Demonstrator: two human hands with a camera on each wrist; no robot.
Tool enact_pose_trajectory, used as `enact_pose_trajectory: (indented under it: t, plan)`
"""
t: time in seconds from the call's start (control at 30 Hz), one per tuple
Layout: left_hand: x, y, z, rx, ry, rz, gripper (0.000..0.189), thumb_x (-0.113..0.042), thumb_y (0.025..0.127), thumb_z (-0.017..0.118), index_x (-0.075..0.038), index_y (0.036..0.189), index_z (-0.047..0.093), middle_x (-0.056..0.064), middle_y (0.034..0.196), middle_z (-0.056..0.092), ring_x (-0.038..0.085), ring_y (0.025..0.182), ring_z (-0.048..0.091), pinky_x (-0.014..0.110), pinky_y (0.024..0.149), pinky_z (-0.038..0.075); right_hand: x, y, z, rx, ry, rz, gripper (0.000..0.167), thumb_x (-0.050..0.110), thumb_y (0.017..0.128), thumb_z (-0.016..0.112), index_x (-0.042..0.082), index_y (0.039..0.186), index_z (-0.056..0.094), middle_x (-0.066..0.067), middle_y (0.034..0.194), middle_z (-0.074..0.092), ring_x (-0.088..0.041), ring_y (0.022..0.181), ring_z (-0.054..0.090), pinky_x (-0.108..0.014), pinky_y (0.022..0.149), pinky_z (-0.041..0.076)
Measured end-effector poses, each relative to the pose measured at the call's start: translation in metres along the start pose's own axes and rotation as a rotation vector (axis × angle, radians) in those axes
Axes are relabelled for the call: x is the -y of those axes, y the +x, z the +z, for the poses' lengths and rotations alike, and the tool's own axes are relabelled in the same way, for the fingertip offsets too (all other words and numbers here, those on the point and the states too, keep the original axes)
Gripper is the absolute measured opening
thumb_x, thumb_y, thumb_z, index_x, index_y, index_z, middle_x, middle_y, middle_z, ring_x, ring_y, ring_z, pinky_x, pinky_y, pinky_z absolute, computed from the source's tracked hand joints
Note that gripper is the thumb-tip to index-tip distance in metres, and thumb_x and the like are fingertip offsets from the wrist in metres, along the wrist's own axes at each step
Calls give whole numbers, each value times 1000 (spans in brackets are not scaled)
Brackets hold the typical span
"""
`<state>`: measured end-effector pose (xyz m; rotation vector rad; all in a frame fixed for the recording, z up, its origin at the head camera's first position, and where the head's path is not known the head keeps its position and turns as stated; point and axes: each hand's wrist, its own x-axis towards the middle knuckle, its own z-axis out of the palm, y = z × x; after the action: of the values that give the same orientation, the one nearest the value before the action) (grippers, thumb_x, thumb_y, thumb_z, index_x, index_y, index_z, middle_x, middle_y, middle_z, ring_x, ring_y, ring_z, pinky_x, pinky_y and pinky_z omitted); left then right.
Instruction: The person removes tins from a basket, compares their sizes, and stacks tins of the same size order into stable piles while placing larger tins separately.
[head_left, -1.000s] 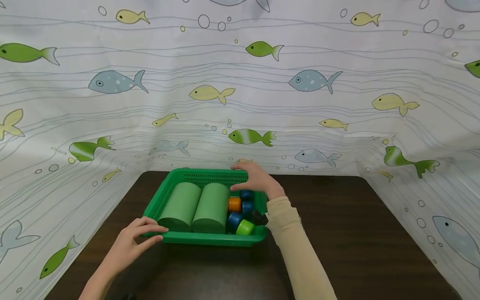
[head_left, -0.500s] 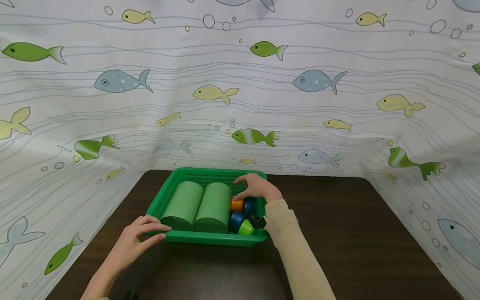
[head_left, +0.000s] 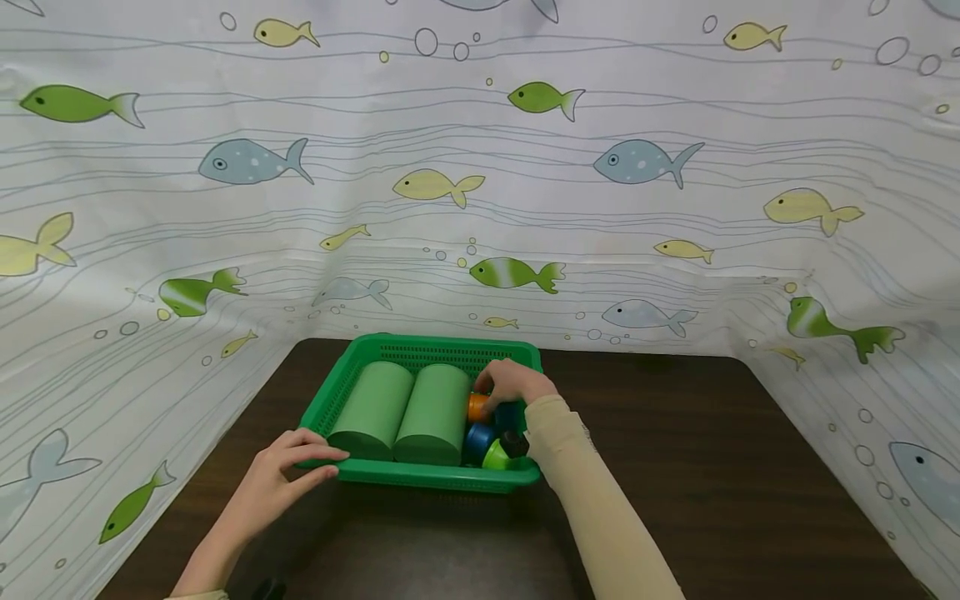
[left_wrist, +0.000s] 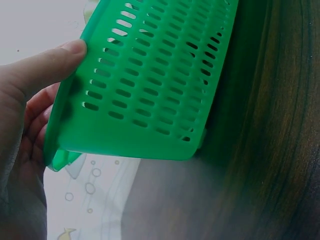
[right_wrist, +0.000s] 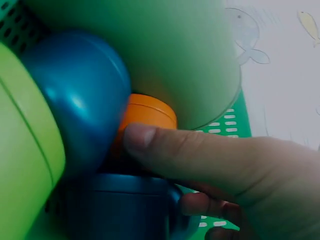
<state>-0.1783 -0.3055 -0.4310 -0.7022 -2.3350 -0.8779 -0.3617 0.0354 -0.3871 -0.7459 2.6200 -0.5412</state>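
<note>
A green plastic basket (head_left: 420,477) stands on the table, holding two large light green cylinders (head_left: 375,406) and several small, rounded, cup-like pieces. My left hand (head_left: 281,467) grips the basket's near left corner. In the left wrist view its thumb (left_wrist: 60,60) presses the rim from outside and its fingers curl over the other side. Inside the basket's right side is my right hand (head_left: 512,382). Its thumb (right_wrist: 165,145) lies against the small orange piece (right_wrist: 152,107); the index finger is hidden, so I cannot tell whether it pinches the piece. Lower fingers sit beside a dark blue piece (right_wrist: 125,205).
A blue piece (right_wrist: 82,95) and a lime green piece (right_wrist: 25,150) crowd the orange one. One light green cylinder walls it in on the left. The dark wooden table (head_left: 675,467) extends to the right. A fish-patterned sheet (head_left: 645,233) surrounds the back and sides.
My right hand has come down from above the basket's far right part onto the orange piece, its fingers drawing in. My left hand stays on the corner. The head view has shifted slightly.
</note>
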Motion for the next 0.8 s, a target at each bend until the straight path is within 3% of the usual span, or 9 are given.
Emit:
enact_pose_trajectory:
  t: [0.2,0.8]
  plan:
    - [-1,1,0,-3,3,-12,35,0,72,83,-20,100,78,-13,92,61,-4,91,49,11,74,40,4,2,3,30,-57,18,48,21,83,79,12,129,66,-5,128,66,-16,102,60,-34,93,53]
    - [-1,-3,2,-12,-29,-18,36,1,72,82,-21,101,78,-11,93,62,-1,89,49,13,71,40,3,4,6,52,-98,31,54,21,80,83,19,132,65,-3,132,65,-18,109,59,-39,98,51]
